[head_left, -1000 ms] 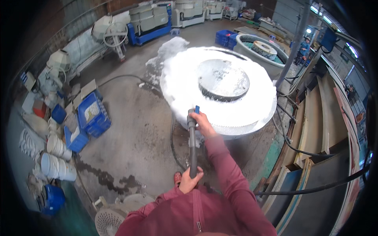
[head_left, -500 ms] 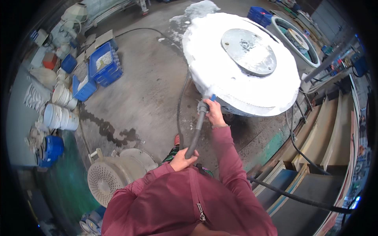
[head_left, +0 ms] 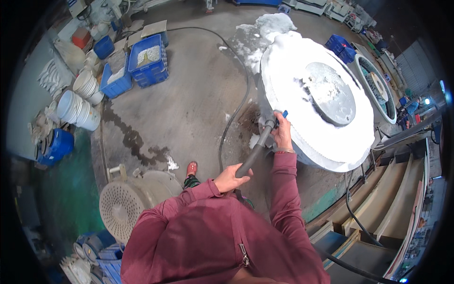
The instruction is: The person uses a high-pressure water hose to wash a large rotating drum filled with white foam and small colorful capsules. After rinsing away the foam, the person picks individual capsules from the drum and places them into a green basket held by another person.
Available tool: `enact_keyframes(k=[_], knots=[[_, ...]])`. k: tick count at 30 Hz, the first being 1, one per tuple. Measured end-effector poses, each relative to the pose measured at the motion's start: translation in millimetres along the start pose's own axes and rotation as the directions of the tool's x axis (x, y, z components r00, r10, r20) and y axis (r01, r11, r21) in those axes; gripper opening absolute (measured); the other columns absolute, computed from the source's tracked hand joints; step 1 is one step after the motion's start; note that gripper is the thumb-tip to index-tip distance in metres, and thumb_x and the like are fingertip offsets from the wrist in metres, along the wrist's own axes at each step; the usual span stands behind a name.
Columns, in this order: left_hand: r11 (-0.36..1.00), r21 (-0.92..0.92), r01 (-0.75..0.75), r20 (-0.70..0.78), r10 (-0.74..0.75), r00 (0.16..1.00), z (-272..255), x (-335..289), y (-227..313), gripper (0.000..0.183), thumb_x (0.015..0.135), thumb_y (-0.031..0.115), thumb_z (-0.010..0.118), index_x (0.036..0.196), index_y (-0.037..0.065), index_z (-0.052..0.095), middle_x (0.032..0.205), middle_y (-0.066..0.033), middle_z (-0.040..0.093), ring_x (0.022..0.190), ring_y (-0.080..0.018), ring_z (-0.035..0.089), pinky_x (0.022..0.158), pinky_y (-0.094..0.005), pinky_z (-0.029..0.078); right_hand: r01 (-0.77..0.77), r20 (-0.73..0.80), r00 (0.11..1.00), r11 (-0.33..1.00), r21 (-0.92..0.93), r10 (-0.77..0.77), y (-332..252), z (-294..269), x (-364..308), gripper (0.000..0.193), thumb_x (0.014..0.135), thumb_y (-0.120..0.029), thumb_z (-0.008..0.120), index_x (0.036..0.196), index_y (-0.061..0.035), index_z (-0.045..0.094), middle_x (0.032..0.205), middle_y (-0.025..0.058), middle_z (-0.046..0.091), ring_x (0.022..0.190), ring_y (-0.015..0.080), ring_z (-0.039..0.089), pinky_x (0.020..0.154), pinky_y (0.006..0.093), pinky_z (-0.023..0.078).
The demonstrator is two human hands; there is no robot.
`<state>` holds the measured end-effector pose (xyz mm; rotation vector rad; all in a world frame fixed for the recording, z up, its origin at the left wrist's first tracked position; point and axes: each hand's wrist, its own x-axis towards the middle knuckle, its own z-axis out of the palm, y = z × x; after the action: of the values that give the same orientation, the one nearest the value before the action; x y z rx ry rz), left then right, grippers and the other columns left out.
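Note:
A grey water pipe [head_left: 256, 150] with a valve slants up from my waist toward a large round tub [head_left: 302, 149]. My left hand [head_left: 231, 178] is wrapped round its lower end. At the upper end my right hand [head_left: 283, 132] grips the pipe by the valve, beside a small blue lever [head_left: 284, 113]. Thick white foam [head_left: 293, 85] covers the tub's top and hangs over its rim. A round grey metal plate [head_left: 338, 94], partly under foam, lies at the tub's middle. My right hand is close to the tub's near left rim; whether it touches cannot be told.
A black hose [head_left: 247, 75] curves across the wet floor. Blue bins [head_left: 163, 71] and stacked white buckets [head_left: 78, 111] stand at left. A perforated drum machine [head_left: 120, 213] is near my left side. Wooden-edged troughs [head_left: 364, 199] lie at right; foam [head_left: 276, 23] spreads behind the tub.
The view has swung, so the tub now sits farther right and lower. Both hands still grip the pipe, whose tip stays by the tub's rim. More foam now lies over the metal plate.

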<state>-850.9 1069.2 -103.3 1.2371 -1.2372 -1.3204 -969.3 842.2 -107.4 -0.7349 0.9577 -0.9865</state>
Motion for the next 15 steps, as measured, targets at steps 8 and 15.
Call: enact_keyframes(k=[8, 15], knots=[[0.883, -0.404, 0.24, 0.099, -0.218, 0.971, -107.4, 52.6, 26.3, 0.023, 0.082, 0.017, 0.063, 0.098, 0.005, 0.052, 0.058, 0.0038, 0.045, 0.037, -0.0038, 0.035, 0.034, -0.0214, 0.026, -0.052, 0.007, 0.998, 0.984, -0.17, 0.054, 11.1, 91.8, 91.3, 0.027, 0.079, -0.025, 0.059, 0.094, -0.0034, 0.053, 0.082, 0.0076, 0.055, 0.063, 0.0208, 0.056, 0.051, 0.0412, 0.051], [0.93, -0.334, 0.152, 0.201, -0.087, 0.976, -192.8, 57.5, 26.6, 0.017, 0.083, 0.016, 0.06, 0.094, 0.005, 0.052, 0.057, 0.0022, 0.046, 0.04, -0.0049, 0.041, 0.037, -0.0226, 0.032, 0.113, -0.025, 0.993, 0.978, -0.175, -0.119, 8.1, 165.5, 100.1, 0.026, 0.081, -0.024, 0.056, 0.094, -0.0022, 0.05, 0.076, 0.0065, 0.053, 0.058, 0.0176, 0.055, 0.046, 0.0349, 0.051]])
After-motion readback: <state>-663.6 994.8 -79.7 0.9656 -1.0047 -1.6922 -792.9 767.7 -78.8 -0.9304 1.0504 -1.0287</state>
